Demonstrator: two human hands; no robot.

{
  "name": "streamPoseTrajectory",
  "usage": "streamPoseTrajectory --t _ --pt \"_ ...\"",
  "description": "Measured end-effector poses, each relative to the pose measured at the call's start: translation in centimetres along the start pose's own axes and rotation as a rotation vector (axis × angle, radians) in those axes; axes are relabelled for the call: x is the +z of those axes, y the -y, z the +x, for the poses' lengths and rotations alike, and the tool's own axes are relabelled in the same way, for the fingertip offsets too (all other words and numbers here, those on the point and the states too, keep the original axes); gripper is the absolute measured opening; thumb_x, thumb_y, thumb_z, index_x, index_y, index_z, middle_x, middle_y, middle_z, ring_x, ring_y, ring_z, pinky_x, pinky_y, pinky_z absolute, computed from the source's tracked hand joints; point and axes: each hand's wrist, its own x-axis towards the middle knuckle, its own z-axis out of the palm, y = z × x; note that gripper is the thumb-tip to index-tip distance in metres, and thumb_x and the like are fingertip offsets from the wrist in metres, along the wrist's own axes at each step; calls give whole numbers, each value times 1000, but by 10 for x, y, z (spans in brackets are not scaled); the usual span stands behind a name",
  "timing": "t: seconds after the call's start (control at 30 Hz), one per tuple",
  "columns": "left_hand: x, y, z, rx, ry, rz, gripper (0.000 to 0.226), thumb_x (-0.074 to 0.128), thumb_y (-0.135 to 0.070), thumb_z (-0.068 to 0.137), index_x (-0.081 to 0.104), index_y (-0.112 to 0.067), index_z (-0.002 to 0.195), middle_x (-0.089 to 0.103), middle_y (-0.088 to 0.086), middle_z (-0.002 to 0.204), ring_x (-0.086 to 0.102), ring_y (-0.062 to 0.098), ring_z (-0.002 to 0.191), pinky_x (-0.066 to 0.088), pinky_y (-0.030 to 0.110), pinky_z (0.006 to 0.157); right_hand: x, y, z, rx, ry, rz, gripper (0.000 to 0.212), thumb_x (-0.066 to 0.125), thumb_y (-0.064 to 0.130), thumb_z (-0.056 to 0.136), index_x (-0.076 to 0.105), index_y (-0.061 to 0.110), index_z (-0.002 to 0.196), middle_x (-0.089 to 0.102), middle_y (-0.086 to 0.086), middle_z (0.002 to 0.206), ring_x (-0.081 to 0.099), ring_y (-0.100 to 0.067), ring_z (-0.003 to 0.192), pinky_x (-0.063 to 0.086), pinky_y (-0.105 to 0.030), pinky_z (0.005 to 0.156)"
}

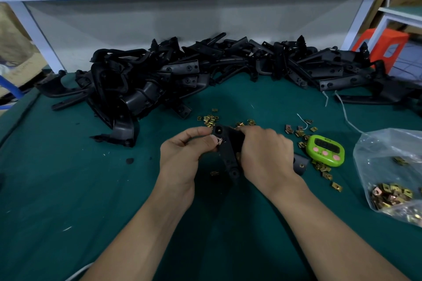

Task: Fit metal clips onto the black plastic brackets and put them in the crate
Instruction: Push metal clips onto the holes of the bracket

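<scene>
Head view. Green timer (325, 150) on worktop (91, 189); its writing is too small to read. Right of it, a clear bag (386, 150) holds brass clips (388, 195) (more lie loose round the timer). Left of it, the right grip (265, 155) is wrapped round a black bracket (229, 155) and the left grip (182, 157) pinches a single clip (220, 141) against it. Beyond it lies the bracket pile (182, 70).

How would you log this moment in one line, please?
left hand: pinches small metal clip | right hand: grips black plastic bracket
</scene>
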Motion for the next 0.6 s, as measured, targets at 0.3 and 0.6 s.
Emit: streamPoseTrajectory --t 0.3,0.6 --pt "1 -1 -1 18 -29 33 27 75 8 78 78 -17 69 74 8 73 67 12 63 54 19 63 1 -1 1 7 -15 -50 23 61 9 77 61 29 89 38 7 60 49 -27 61 13 -28 46" --pt "-12 -3 7 84 172 381 13 82 -12 77 79 -19 87 77 10 78 70 15 70 55 21 72 1 -4 1 -14 -33 -59 17 60 11 78 58 27 81 52 5 61 60 -30 64 11 -28 47"
